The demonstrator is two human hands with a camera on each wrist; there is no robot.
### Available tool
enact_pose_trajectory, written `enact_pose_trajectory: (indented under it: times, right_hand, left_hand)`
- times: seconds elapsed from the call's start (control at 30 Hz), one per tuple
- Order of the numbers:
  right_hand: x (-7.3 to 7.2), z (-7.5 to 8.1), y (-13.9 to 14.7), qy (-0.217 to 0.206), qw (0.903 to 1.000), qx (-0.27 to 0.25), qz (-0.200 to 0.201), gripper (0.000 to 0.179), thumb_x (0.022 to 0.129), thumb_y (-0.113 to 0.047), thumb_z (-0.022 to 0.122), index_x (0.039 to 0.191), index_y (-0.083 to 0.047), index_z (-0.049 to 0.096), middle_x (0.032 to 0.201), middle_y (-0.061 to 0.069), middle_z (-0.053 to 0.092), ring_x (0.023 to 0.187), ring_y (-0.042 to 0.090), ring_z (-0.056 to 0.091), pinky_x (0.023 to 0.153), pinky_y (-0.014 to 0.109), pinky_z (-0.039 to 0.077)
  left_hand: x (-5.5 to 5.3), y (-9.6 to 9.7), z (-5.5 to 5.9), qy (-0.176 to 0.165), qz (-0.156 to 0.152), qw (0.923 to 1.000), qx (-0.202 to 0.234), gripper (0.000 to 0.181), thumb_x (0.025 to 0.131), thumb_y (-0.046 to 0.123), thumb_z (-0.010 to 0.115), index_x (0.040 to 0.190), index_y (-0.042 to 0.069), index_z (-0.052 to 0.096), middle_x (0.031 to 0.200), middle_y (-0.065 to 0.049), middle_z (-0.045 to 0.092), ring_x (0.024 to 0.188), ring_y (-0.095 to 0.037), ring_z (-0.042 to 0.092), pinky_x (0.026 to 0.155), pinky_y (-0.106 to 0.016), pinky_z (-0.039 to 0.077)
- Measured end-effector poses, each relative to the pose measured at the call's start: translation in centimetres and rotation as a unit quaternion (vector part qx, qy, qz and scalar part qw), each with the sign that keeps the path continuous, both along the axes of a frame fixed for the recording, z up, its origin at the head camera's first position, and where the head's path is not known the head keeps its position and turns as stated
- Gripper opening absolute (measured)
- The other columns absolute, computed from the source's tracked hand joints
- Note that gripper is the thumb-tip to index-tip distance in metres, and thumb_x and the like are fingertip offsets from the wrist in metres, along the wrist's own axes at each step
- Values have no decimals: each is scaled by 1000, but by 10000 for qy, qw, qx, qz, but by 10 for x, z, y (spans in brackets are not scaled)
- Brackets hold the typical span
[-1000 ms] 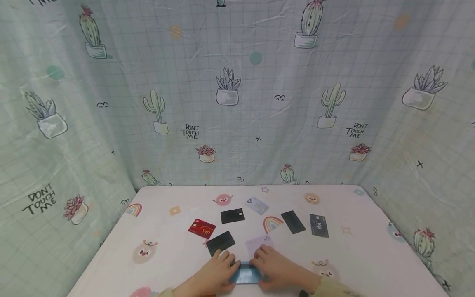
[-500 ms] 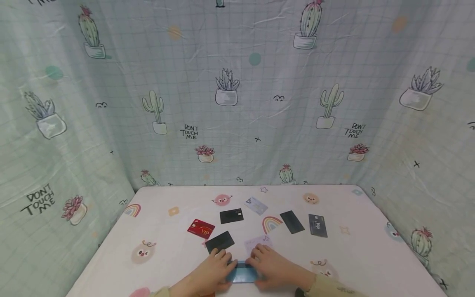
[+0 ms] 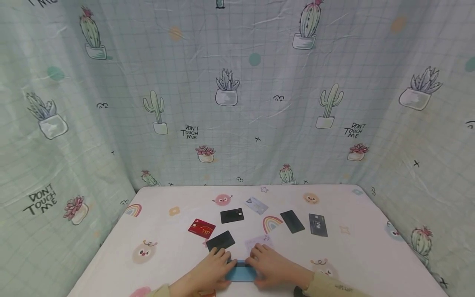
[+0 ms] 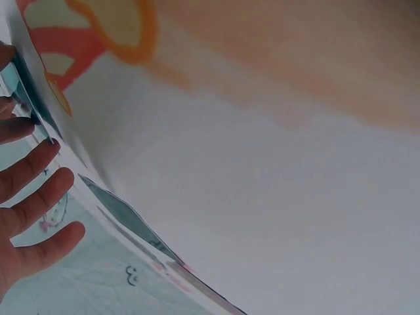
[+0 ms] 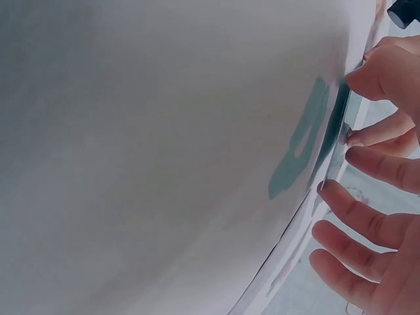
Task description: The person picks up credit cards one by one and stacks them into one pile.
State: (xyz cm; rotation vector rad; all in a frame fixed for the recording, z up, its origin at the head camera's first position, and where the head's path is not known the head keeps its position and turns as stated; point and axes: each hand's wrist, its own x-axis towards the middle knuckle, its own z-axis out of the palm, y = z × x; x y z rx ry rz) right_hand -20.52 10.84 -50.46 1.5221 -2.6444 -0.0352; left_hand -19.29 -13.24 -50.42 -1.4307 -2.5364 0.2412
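Observation:
A blue card (image 3: 241, 274) with a dark stripe along its far side is at the near middle of the table. My left hand (image 3: 211, 269) grips its left end, the thumb on the near side and the fingers on the far side. The right hand (image 3: 273, 267) holds the other end in the same way. In the left wrist view the card looks thin and edge-on beside the left hand (image 4: 33, 197); likewise in the right wrist view beside the right hand (image 5: 374, 197). Fingers cover both card ends. Whether it touches the table is unclear.
Beyond the hands lie a black card (image 3: 220, 241), a pale purple card (image 3: 256, 242), a red VIP card (image 3: 202, 228), another black card (image 3: 232, 215), a light blue card (image 3: 256, 205), a dark card (image 3: 292, 221) and a grey VIP card (image 3: 318, 225). An orange-red item (image 3: 208, 293) peeks out by the left wrist.
Both hands have shifted slightly left with the blue card between them. The glare on its face has faded to a flatter blue. The other cards lie as before.

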Motion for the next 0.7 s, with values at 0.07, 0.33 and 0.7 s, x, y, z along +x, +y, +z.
enact_pose_trajectory:
  times: [0.07,0.33,0.7]
  right_hand:
    - [0,1,0,-29,10000,23,2,44,77,-49,58,113,-23,50,96,-9,49,86,7,41,76,22,39]
    - [0,1,0,-156,9999,49,22,43,78,-48,58,113,-24,50,96,-9,50,86,6,41,75,21,39]
    - [-2,0,0,-221,9998,12,-9,43,78,-48,57,113,-24,50,94,-10,50,85,6,40,74,20,38]
  left_hand:
    - [0,0,0,-45,3,10000,-2,49,82,52,52,118,19,54,101,3,57,89,-12,46,79,-32,41]
    - [0,0,1,-218,78,9997,-83,47,83,50,52,119,20,54,103,2,57,90,-13,47,79,-32,41]
    - [-2,-1,-2,-305,82,9995,8,45,84,50,51,118,22,53,104,3,57,91,-13,46,79,-32,41]
